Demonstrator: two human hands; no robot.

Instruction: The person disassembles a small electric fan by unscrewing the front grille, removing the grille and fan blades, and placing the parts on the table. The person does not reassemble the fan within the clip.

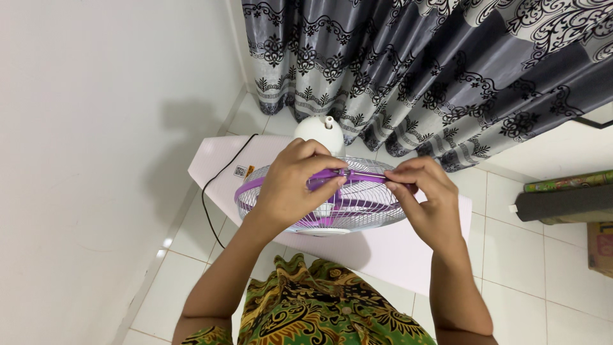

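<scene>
Fan guard (332,207), a round cage of white wire with a purple rim band (252,186), stands in the middle of the view, on a pale pink tabletop (408,255) which is set close to the white wall (96,160) and in front of a grey patterned curtain (415,64). Behind the cage the white motor housing (319,131) rises, and a black cord (214,185) runs from the table down to the tiled floor (530,268). The left hand (294,185) lies over the top of the rim, its fingers curled and closed on the purple band, so it keeps the cage steady. The right hand (428,198) comes from the other side; its thumb and fingertips are pressed together on a small purple clip (348,174) at the top of the band, just beside the left fingertips. I judge that the work now is on this clip, though I cannot tell if it is being opened or closed. To do it well, the left hand should hold the two halves of the cage tight together, while the right hand works the clip straight, without twisting, because the thin plastic could break and the wires could bend.
</scene>
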